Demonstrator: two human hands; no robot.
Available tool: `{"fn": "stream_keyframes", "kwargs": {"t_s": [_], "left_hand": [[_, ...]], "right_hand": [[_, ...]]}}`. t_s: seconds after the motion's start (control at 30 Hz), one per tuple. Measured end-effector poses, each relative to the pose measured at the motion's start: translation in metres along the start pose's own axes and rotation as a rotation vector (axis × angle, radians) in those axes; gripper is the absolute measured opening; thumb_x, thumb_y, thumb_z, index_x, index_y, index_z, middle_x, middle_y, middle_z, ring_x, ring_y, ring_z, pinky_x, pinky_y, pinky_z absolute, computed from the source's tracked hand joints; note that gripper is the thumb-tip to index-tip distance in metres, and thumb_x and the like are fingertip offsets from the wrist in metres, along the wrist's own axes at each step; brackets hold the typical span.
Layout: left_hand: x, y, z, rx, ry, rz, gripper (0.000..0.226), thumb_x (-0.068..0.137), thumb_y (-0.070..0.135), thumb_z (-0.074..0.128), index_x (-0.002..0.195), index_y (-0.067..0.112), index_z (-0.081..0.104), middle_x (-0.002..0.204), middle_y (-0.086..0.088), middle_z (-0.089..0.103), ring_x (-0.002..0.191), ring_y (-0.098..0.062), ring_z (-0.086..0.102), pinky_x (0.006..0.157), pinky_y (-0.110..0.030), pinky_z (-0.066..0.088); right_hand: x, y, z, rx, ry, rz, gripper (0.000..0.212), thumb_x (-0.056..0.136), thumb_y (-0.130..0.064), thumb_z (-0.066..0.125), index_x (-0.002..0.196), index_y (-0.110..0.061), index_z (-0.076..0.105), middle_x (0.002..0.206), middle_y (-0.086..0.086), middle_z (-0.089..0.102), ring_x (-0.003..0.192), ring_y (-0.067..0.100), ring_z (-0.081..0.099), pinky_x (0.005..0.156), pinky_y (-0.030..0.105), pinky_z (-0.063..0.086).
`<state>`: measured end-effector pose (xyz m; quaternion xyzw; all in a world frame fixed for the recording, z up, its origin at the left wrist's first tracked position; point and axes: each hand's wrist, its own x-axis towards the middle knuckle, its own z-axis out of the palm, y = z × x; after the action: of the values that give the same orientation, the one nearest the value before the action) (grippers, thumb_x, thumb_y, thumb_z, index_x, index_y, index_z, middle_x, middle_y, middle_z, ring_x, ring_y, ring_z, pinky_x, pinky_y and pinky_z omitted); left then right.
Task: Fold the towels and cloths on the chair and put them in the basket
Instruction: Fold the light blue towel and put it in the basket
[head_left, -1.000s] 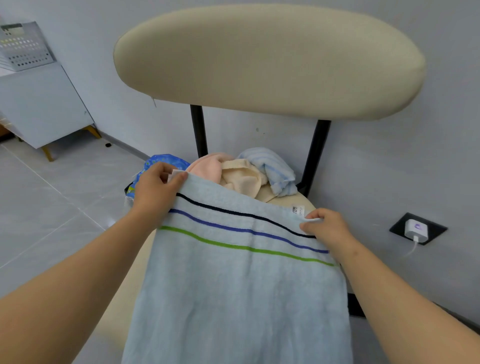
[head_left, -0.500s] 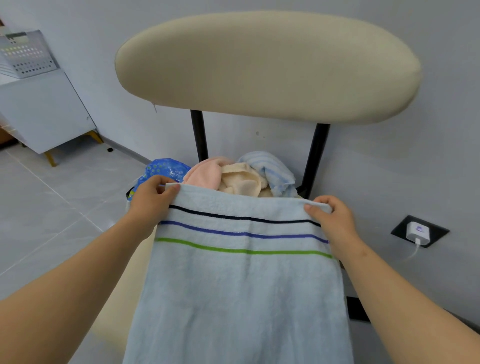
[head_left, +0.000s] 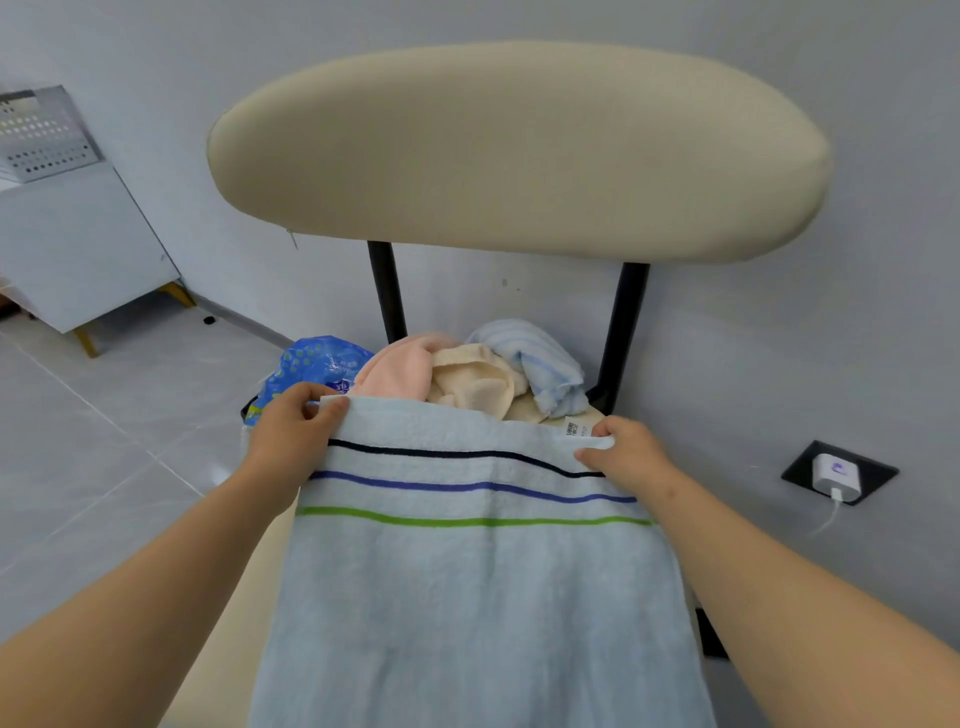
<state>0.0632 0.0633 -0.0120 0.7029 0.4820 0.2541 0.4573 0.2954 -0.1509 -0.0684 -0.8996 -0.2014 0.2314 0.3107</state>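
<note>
A pale blue towel (head_left: 478, 587) with black, blue and green stripes lies lengthwise over the seat of a beige chair (head_left: 514, 150). My left hand (head_left: 296, 436) pinches its far left corner. My right hand (head_left: 631, 457) pinches the far right corner beside a small label. Behind the towel's edge, a pink cloth (head_left: 400, 361), a cream cloth (head_left: 475, 382) and a light blue striped cloth (head_left: 540, 361) sit crumpled at the back of the seat. The basket is not clearly in view.
A blue printed plastic bag (head_left: 306, 369) lies just left of the seat, behind my left hand. A white cabinet (head_left: 67, 249) with a perforated metal bin (head_left: 41, 135) on top stands at the far left. A plugged charger (head_left: 836, 475) sits on the right wall.
The towel's far edge was drawn taut and level, then settled lower onto the seat. My right hand dropped slightly, and the label shows beside it again.
</note>
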Motion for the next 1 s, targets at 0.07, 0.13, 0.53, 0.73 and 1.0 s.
{"fn": "stream_keyframes", "kwargs": {"t_s": [0.07,0.13,0.53,0.73,1.0], "left_hand": [[-0.002,0.001,-0.002,-0.006,-0.001,-0.004,0.01,0.091,0.026,0.057,0.083,0.023,0.058,0.083,0.0,0.059,0.075,-0.018,0.053,0.072,-0.032,0.045],[-0.002,0.001,-0.003,-0.008,0.002,-0.004,0.011,0.091,0.026,0.057,0.08,0.025,0.057,0.086,-0.001,0.06,0.077,-0.019,0.054,0.074,-0.034,0.046],[0.001,-0.004,0.003,-0.023,0.011,-0.005,0.011,0.09,0.025,0.058,0.079,0.027,0.058,0.083,0.002,0.061,0.075,-0.016,0.055,0.073,-0.031,0.045],[-0.009,0.003,-0.003,-0.048,0.023,0.005,0.011,0.09,0.025,0.058,0.079,0.026,0.058,0.081,0.003,0.06,0.076,-0.016,0.054,0.075,-0.033,0.047],[-0.037,0.029,-0.024,-0.066,0.039,0.063,0.011,0.09,0.023,0.059,0.079,0.025,0.06,0.092,-0.006,0.064,0.086,-0.022,0.057,0.083,-0.043,0.05]], "right_hand": [[-0.004,0.0,0.0,-0.023,0.038,-0.025,0.024,0.08,-0.031,0.07,0.07,-0.032,0.047,0.105,0.0,0.056,0.109,0.028,0.051,0.086,0.034,0.044],[-0.007,-0.002,0.001,-0.091,0.137,-0.092,0.019,0.079,-0.029,0.07,0.075,-0.028,0.052,0.114,0.002,0.055,0.111,0.028,0.046,0.088,0.032,0.04],[-0.001,-0.023,0.003,-0.386,0.024,-0.254,0.017,0.089,-0.039,0.057,0.102,-0.029,0.058,0.118,-0.004,0.052,0.122,0.025,0.034,0.096,0.035,0.024],[-0.024,-0.019,0.01,-0.133,0.122,-0.244,0.011,0.085,-0.03,0.063,0.076,-0.027,0.056,0.08,-0.009,0.055,0.099,0.022,0.04,0.086,0.033,0.032],[-0.065,-0.035,-0.036,0.842,-0.1,-0.024,0.009,0.083,-0.011,0.068,0.082,-0.017,0.063,0.079,0.005,0.065,0.07,0.018,0.061,0.064,0.03,0.053]]}}
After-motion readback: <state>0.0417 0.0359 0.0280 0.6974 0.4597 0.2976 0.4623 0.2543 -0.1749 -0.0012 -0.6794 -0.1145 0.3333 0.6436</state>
